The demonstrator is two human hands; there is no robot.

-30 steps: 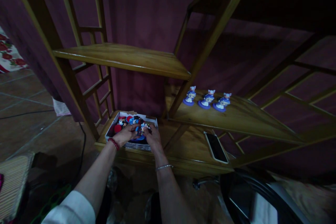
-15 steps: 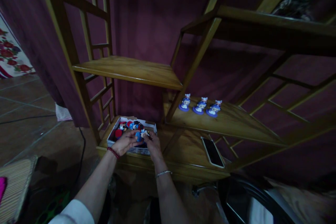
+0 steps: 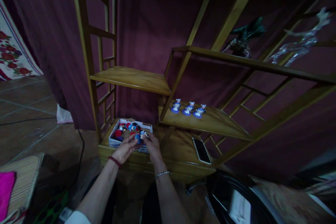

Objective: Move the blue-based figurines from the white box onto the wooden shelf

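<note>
Between my two hands is a small figurine [image 3: 143,134] with a blue base, held over the front of an open cardboard box. My left hand [image 3: 127,148] grips it by the base, fingers closed round the side. My right hand [image 3: 153,146] pinches the figurine's right side. Several more figurines in red, blue and black lie in the box [image 3: 113,142], which stands on the low wooden shelf. Three matching figurines [image 3: 188,109] with purple bases stand in a row on the shelf to the right.
A phone [image 3: 201,150] lies on the lower shelf at right. An empty-topped wooden shelf board [image 3: 131,78] juts out above the box. A plant ornament [image 3: 244,38] and a clear deer-shaped ornament [image 3: 301,43] stand higher up. A black chair [image 3: 223,192] is at lower right.
The view has swung up and to the right, bringing the upper ornaments into sight. Both hands still hold the figurine, and more of the box's inside shows behind them.
</note>
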